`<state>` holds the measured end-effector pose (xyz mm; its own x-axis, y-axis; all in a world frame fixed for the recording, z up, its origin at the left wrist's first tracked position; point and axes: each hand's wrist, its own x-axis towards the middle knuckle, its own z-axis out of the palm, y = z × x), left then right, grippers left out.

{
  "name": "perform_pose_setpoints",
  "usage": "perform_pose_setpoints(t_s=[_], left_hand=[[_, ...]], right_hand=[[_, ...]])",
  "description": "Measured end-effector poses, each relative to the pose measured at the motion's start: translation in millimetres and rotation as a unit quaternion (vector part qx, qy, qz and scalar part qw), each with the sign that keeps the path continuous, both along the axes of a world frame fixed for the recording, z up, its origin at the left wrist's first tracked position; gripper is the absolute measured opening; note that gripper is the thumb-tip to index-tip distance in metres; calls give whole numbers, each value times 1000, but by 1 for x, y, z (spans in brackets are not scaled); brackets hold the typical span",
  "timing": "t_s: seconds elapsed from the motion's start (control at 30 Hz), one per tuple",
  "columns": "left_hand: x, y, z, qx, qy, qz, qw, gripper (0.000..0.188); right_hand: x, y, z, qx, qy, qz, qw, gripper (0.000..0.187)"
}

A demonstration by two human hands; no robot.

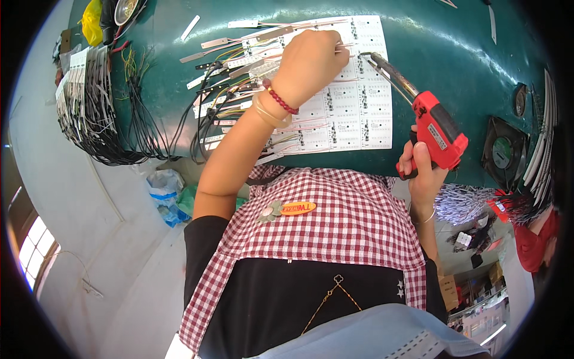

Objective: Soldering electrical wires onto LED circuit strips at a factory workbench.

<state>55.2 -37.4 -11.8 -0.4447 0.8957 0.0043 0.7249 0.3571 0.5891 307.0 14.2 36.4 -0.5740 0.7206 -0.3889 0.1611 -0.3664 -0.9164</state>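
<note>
A white sheet of circuit boards [376,122] lies on the green table, with small dark parts in columns. My left hand [314,57] is over its upper middle, fingers pinched on thin wires [343,45]. My right hand [423,170] grips a red and black trigger-handled soldering gun [441,131]. The gun's tip [366,55] reaches the board a little right of my left fingertips; whether it touches cannot be made out. Along the sheet's left side lie several small strips with wires and black cables [206,113], partly hidden under my left forearm.
Bundled black cables with pale strips [89,107] hang over the table's left edge, beside more loose cables [140,102]. A yellow bag [91,24] sits at the far left. To the right stand a black fan [503,149] and grey sleeved wires [541,143].
</note>
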Motion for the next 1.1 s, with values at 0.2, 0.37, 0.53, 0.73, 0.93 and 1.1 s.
perform_pose_setpoints(t_s=[0.2,0.37,0.53,0.73,0.93,1.1], left_hand=[[3,1,2,-9,5,27,1000,18],[2,1,2,-21,18,32,999,19],[2,1,0,-25,25,31,999,20],[1,3,-1,-22,33,30,999,20],[0,2,-1,-23,24,26,999,20],[-1,2,-4,-15,25,25,999,21]], right_hand=[[-7,1,1,15,-9,12,1000,27],[-8,0,0,36,-38,31,998,25],[-10,-2,1,45,-47,26,998,21],[-6,2,-3,54,-63,72,994,20],[-10,-3,6,77,-41,16,996,25],[-9,1,5,74,-46,29,996,26]])
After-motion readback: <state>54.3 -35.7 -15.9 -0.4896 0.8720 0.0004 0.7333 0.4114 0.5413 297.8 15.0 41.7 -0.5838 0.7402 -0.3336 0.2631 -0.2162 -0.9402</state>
